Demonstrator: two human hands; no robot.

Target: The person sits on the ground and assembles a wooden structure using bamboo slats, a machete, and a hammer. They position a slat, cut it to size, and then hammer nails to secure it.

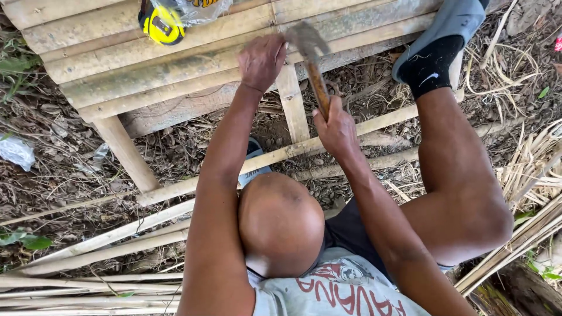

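My right hand (336, 130) grips the wooden handle of a hammer (317, 82). Its metal head (304, 36) is raised just over the bamboo slats (175, 67) of a low bench-like frame. My left hand (261, 58) lies on the slats right beside the hammer head, its fingers curled down onto a slat. Whether anything small is pinched under the fingers is hidden. My bent left knee (281, 223) fills the middle of the view.
A yellow tape measure (161, 26) and a clear plastic bag (196, 9) lie on the slats at the far left. My right foot in a grey shoe (453, 20) and black sock rests at the frame's right end. Loose bamboo poles (105, 246) lie on the leaf-strewn ground.
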